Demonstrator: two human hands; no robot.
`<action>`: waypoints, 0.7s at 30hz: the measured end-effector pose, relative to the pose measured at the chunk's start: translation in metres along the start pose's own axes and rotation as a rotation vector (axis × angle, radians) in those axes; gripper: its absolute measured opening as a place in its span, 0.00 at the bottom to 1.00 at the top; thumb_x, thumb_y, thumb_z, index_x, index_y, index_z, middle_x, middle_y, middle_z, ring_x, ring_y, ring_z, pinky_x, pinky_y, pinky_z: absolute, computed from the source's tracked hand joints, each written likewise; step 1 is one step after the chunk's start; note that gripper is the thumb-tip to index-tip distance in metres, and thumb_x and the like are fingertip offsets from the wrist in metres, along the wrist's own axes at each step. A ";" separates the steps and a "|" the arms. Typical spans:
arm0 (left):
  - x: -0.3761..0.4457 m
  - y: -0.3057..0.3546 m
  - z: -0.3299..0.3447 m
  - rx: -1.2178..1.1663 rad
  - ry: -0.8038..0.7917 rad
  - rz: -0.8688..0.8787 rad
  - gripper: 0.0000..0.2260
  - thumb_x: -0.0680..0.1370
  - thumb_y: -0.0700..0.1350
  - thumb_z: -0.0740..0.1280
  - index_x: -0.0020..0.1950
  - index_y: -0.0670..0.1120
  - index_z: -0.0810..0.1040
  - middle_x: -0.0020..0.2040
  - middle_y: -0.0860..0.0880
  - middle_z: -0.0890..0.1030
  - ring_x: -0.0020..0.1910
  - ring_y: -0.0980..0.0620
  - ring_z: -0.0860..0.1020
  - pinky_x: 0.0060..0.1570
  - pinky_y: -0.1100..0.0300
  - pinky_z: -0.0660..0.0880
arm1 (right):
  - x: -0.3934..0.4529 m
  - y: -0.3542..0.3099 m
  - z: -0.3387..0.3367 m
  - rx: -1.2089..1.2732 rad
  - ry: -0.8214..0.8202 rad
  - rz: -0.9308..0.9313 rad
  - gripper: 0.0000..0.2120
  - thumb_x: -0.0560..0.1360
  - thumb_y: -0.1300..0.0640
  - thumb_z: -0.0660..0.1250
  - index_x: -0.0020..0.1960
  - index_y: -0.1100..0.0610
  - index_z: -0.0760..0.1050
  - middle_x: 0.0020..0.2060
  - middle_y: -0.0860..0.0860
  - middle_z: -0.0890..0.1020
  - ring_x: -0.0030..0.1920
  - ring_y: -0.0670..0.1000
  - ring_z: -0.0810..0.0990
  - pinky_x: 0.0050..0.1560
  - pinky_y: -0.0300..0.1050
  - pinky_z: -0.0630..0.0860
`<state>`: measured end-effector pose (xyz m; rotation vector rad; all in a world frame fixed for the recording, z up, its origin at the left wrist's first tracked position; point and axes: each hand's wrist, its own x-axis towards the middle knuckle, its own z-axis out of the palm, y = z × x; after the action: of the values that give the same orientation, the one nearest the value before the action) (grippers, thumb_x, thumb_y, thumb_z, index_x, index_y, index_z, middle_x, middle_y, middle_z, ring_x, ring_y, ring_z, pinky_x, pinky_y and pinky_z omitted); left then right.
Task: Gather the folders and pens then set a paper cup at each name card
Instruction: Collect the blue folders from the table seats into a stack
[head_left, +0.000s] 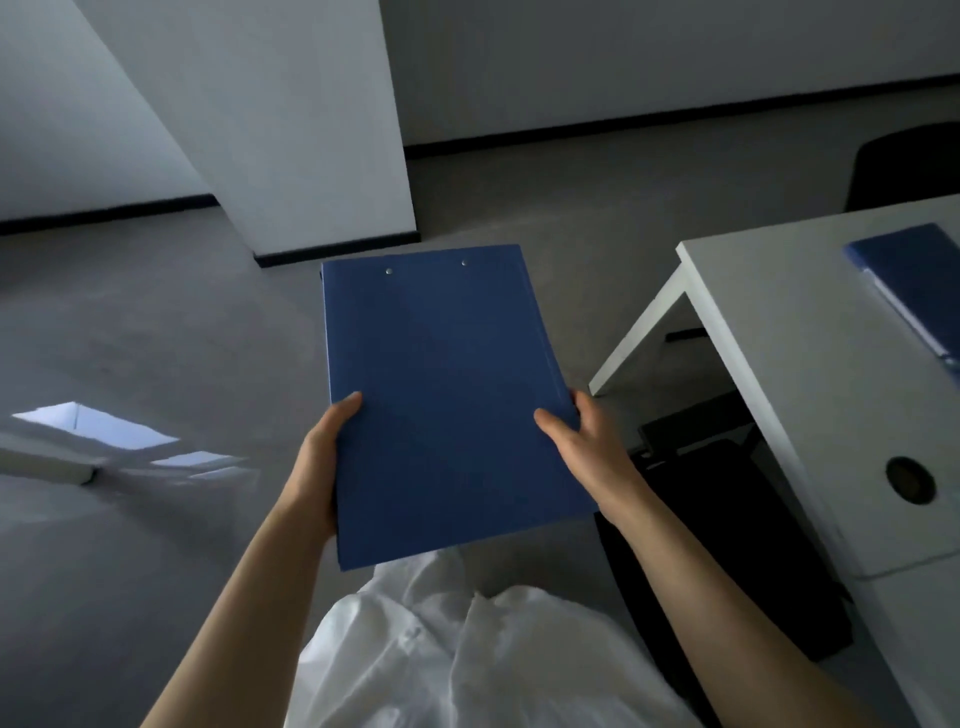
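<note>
You've got bare grey floor (156, 322) left and far, w/ a white pillar (291, 135) beyond; the white table (810, 374) edge runs close on your right. Both hands hold the blue folder (441, 395) mid-air over the floor: left hand (322, 457) grips its left edge, right hand (582, 447) its right edge, thumbs on top. Fingers underneath hidden. A 2nd blue folder (909, 280) lies on the table far right, cut off by the frame.
</note>
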<state>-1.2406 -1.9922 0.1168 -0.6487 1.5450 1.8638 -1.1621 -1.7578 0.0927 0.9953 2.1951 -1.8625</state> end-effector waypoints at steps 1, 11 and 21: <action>0.015 0.013 0.003 0.029 -0.028 -0.003 0.13 0.77 0.54 0.66 0.53 0.47 0.80 0.44 0.46 0.86 0.39 0.46 0.85 0.45 0.49 0.78 | 0.012 -0.006 0.002 0.025 0.020 0.002 0.15 0.75 0.51 0.66 0.61 0.53 0.72 0.51 0.47 0.81 0.49 0.48 0.82 0.52 0.51 0.80; 0.163 0.161 0.050 0.337 -0.215 -0.057 0.15 0.76 0.53 0.69 0.59 0.47 0.78 0.49 0.47 0.86 0.48 0.46 0.84 0.45 0.50 0.79 | 0.123 -0.083 0.019 0.161 0.251 0.016 0.15 0.76 0.52 0.67 0.61 0.52 0.70 0.52 0.42 0.78 0.52 0.43 0.79 0.46 0.41 0.76; 0.252 0.230 0.162 0.443 -0.387 -0.198 0.15 0.75 0.55 0.68 0.57 0.47 0.79 0.46 0.46 0.86 0.41 0.45 0.85 0.45 0.48 0.79 | 0.208 -0.111 -0.011 0.315 0.469 0.109 0.19 0.78 0.54 0.64 0.67 0.55 0.65 0.51 0.39 0.75 0.49 0.39 0.77 0.40 0.34 0.72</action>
<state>-1.5780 -1.8220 0.1230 -0.2119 1.4986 1.3399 -1.3802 -1.6666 0.0927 1.7267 2.0332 -2.1394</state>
